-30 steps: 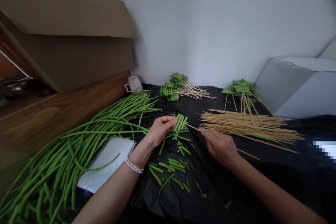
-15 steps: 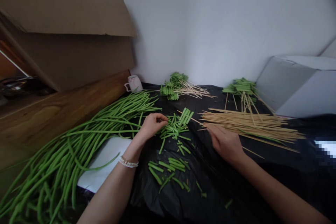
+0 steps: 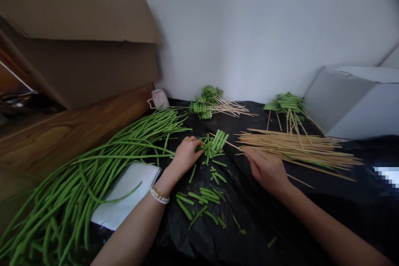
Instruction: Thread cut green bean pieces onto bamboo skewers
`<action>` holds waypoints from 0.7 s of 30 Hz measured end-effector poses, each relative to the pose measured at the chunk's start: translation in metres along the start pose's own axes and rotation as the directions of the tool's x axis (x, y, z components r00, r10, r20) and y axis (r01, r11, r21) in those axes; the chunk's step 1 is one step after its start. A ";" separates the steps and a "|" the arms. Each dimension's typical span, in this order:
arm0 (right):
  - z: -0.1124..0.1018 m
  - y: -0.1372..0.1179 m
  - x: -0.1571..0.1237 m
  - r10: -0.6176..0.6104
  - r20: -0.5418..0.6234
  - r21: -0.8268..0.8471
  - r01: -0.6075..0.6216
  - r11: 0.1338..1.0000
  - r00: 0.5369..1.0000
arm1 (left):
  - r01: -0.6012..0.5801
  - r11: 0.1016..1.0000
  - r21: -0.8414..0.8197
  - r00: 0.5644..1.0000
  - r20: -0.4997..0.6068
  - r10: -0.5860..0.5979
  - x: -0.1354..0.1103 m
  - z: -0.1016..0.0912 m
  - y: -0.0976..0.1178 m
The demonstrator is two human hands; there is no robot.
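Observation:
My right hand [image 3: 264,169] pinches the blunt end of a bamboo skewer [image 3: 233,146], which points left. Several cut pieces of long green bean [image 3: 220,140] are threaded side by side near its tip. My left hand [image 3: 188,154], with a beaded bracelet at the wrist, is at the left side of a heap of cut bean pieces [image 3: 206,148]. Its thumb and fingertips close on a bean piece there, partly hidden by the fingers. The threaded pieces hang just above the heap's right side.
Whole long beans [image 3: 124,145] spread at left, partly over a white sheet [image 3: 124,208]. Loose skewers [image 3: 293,145] lie at right. Filled skewers [image 3: 202,106] rest by the wall, more [image 3: 286,103] near a white box [image 3: 349,99]. A mug [image 3: 160,99] and cardboard box [image 3: 102,58] stand behind.
My left hand has moved right and slightly down, its fingers now in the heap of cut beans. The skewer in my right hand has shifted slightly left.

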State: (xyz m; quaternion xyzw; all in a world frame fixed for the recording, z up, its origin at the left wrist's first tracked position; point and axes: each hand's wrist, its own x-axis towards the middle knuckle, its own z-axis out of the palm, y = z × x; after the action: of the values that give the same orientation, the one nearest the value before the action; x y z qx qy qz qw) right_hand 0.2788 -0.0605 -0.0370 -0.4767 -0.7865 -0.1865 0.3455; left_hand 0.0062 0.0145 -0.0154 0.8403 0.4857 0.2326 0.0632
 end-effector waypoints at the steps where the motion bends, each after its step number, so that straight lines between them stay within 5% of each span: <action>1: 0.000 0.000 0.000 -0.001 0.001 -0.001 0.001 1.000 1.000 | 0.010 1.000 -0.006 0.999 -0.045 -0.010 0.001 0.002 -0.002; 5: 0.000 0.000 0.001 -0.011 -0.009 0.004 0.011 1.000 1.000 | 0.091 0.980 -0.176 0.970 -0.207 -0.128 0.005 0.003 -0.011; 9: -0.001 0.000 0.001 -0.030 -0.025 -0.004 0.030 1.000 0.999 | 0.177 0.900 -0.399 0.938 -0.207 -0.277 0.009 -0.008 -0.018; 15: -0.001 0.001 0.001 -0.019 -0.027 -0.006 0.018 1.000 0.999 | 0.302 0.941 -0.154 0.930 -0.171 -0.326 0.008 -0.025 -0.022; 21: -0.001 0.001 0.001 -0.012 -0.016 -0.005 0.012 1.000 1.000 | 0.368 0.930 0.017 0.929 0.029 -0.368 0.003 -0.033 -0.027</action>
State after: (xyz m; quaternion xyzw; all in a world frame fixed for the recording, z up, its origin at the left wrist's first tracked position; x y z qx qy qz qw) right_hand 0.2800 -0.0597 -0.0361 -0.4713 -0.7862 -0.1943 0.3494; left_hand -0.0293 0.0270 0.0057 0.7383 0.6347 0.2005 0.1089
